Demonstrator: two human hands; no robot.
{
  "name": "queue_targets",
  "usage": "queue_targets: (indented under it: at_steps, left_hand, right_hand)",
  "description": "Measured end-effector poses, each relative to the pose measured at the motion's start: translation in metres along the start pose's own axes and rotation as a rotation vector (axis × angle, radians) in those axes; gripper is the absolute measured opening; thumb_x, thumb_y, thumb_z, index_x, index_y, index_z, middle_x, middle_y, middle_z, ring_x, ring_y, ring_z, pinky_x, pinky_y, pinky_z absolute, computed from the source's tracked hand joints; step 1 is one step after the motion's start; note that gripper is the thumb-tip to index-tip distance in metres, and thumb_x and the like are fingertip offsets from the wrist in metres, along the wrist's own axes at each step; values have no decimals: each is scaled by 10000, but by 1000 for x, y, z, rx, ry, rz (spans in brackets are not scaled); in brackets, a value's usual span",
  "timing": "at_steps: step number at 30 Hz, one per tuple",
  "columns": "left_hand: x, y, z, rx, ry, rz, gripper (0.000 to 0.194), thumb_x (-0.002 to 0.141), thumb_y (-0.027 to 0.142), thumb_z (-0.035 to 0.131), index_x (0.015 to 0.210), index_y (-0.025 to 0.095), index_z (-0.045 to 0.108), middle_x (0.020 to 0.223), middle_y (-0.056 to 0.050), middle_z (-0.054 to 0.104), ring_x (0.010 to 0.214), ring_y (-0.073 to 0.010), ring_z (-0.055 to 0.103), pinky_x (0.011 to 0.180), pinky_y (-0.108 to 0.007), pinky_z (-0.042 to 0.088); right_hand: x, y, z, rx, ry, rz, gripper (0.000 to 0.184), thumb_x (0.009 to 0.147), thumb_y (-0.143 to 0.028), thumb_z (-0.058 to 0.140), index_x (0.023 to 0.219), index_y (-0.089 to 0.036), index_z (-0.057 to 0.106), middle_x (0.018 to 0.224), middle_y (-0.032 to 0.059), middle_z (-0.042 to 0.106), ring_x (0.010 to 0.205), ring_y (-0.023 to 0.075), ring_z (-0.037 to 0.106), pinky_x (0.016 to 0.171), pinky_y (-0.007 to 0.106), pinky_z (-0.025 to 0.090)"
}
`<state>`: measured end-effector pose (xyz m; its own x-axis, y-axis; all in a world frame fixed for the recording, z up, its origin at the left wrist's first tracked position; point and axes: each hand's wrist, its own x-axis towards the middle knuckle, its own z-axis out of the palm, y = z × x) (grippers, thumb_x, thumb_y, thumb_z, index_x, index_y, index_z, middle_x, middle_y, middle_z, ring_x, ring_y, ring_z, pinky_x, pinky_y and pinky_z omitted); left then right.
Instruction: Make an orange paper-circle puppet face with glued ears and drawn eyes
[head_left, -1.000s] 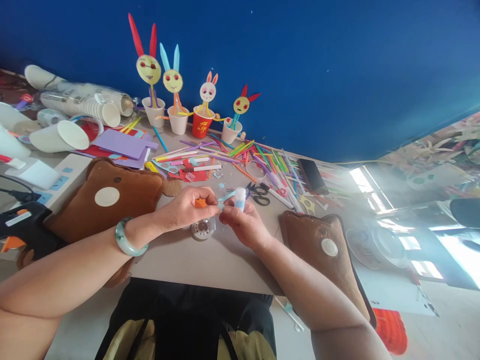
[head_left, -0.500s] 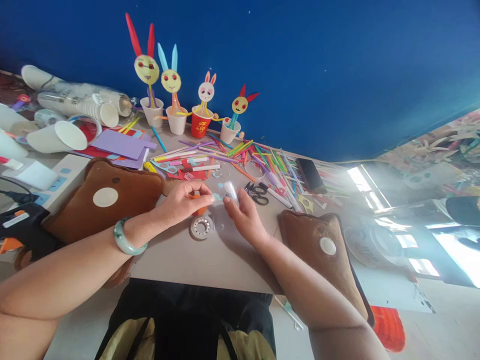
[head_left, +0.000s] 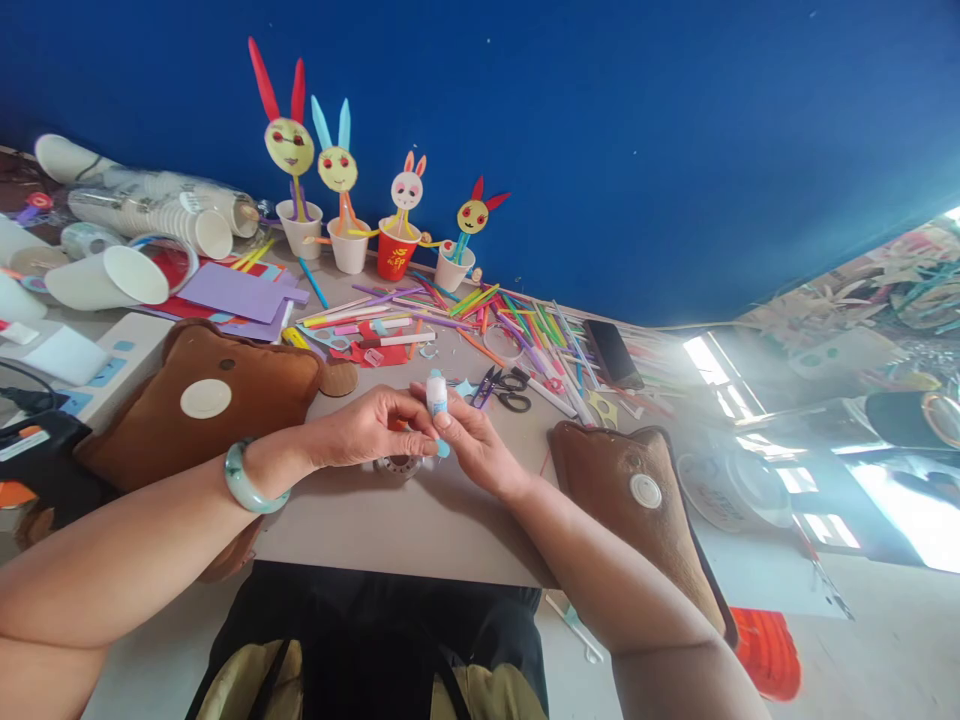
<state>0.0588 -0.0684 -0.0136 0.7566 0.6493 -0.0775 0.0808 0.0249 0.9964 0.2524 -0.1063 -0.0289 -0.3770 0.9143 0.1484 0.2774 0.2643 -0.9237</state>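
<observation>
My left hand (head_left: 375, 428) is closed, thumb and fingers pinching a small light blue paper piece (head_left: 443, 449). Wrapped round a small white glue bottle (head_left: 436, 396) with a blue-printed label, my right hand (head_left: 480, 445) holds it upright, close against the left fingertips. Below the left hand, a tape roll (head_left: 397, 466) lies on the table, partly hidden. Black-handled scissors (head_left: 513, 390) rest just beyond the right hand, beside a light blue paper star (head_left: 465, 388).
Several paper-cup rabbit figures (head_left: 349, 245) stand along the blue wall. Coloured sticks (head_left: 472, 305) are strewn before them. Brown cushions (head_left: 251, 375) flank the work spot. A phone (head_left: 613, 353) lies at the right, and purple paper (head_left: 236, 292) and stacked cups (head_left: 180, 222) at the left.
My hands have come together. The bottle has turned upright and moved left; the left hand has moved right and lower, now over the tape roll, with the blue piece in its fingers.
</observation>
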Motion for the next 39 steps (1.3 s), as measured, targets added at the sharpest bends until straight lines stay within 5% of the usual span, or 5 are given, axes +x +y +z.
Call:
queue_targets:
  at_steps: [5, 8, 12, 24, 39]
  left_hand:
    - [2, 3, 1, -76, 116, 14, 233, 752, 377, 769, 735, 150, 718, 769, -25, 659, 697, -122, 586, 630, -231, 478]
    - [4, 1, 0, -119, 256, -7, 225, 729, 369, 783, 761, 160, 707, 722, -2, 645, 641, -105, 565, 592, -220, 462]
    - [5, -3, -2, -78, 355, 18, 226, 755, 390, 765, 753, 173, 706, 668, 21, 603, 600, -92, 530, 556, -211, 430]
    - [7, -1, -3, -77, 400, 56, 213, 730, 378, 776, 730, 178, 701, 633, 36, 590, 597, -86, 507, 569, -215, 403]
    - [6, -2, -4, -30, 399, 66, 278, 748, 448, 769, 751, 180, 694, 625, 27, 605, 574, -96, 525, 526, -215, 404]
  right_hand:
    - [3, 0, -24, -312, 68, 25, 568, 981, -611, 381, 1257, -201, 660, 1121, 95, 734, 1022, 230, 677, 939, 359, 505]
    - [7, 2, -49, -824, 294, 296, 385, 932, -468, 538, 1152, -195, 698, 870, 74, 762, 824, 236, 691, 800, 347, 484]
    - [13, 10, -71, -1134, 303, 598, 239, 905, -398, 559, 899, -232, 732, 837, 60, 758, 827, 242, 685, 711, 317, 428]
    - [12, 18, -89, -1158, 259, 636, 177, 874, -314, 575, 920, -251, 735, 896, 43, 754, 859, 231, 665, 658, 294, 377]
    - [22, 30, -68, -1078, 241, 686, 202, 846, -348, 576, 841, -214, 728, 880, 75, 754, 835, 228, 676, 637, 291, 379]
